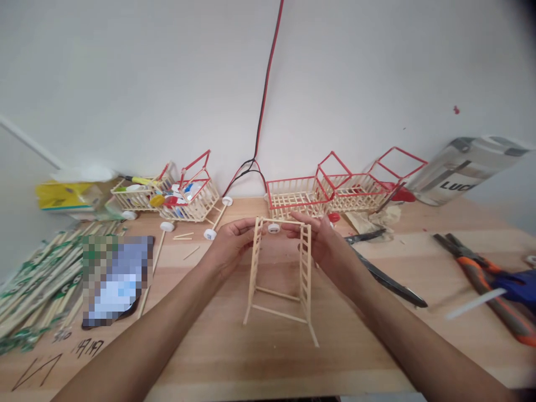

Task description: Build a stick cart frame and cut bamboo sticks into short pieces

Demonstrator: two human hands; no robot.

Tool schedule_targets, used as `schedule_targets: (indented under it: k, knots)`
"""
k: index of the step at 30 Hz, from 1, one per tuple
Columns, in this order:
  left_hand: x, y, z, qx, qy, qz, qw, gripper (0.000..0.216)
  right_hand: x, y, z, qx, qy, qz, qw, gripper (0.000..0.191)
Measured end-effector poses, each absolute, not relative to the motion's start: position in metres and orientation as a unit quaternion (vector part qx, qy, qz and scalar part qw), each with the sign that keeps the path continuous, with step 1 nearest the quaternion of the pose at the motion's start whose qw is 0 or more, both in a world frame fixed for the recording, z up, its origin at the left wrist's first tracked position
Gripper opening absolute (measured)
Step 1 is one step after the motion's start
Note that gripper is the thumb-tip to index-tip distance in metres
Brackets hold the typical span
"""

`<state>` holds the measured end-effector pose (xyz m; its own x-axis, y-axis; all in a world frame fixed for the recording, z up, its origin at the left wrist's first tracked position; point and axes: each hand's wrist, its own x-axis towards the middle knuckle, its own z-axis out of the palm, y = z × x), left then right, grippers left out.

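A small frame of pale wooden sticks [309, 268] stands over the middle of the table, with two ladder-like sides joined by cross bars at top and bottom. Its two lower ends splay outward toward me. My left hand [226, 245] has its fingers closed at the frame's upper left corner. At the upper right, my right hand [326, 243] holds the other side, thumb and fingers around the top; some fingertips are hidden behind the sticks. Just beyond the hands sits a stick-built cart [293, 195] with a red rim and white wheels.
Another red-rimmed cart [355, 192] and two filled carts line the wall, one filled cart [196, 206] nearer. Scissors [389, 279], pliers [473, 268] and a glue gun [515, 287] lie right. Wrapped chopsticks [42, 279] and a phone [117, 285] lie left.
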<state>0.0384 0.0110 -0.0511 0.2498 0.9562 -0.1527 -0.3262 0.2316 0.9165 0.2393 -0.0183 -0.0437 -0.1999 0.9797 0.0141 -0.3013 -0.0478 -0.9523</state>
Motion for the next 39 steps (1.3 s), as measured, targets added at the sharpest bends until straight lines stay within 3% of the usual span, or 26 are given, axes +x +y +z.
schedule_targets:
  k: [10,39]
  knots:
    - [0.038,0.011,-0.051,0.403,0.384,0.497,0.666,0.034,0.246,-0.014,-0.057,-0.405,-0.577,0.543,0.456,0.058]
    - [0.025,0.017,-0.041,0.392,0.374,0.425,0.725,0.021,0.248,-0.016,-0.051,-0.409,-0.536,0.573,0.466,0.061]
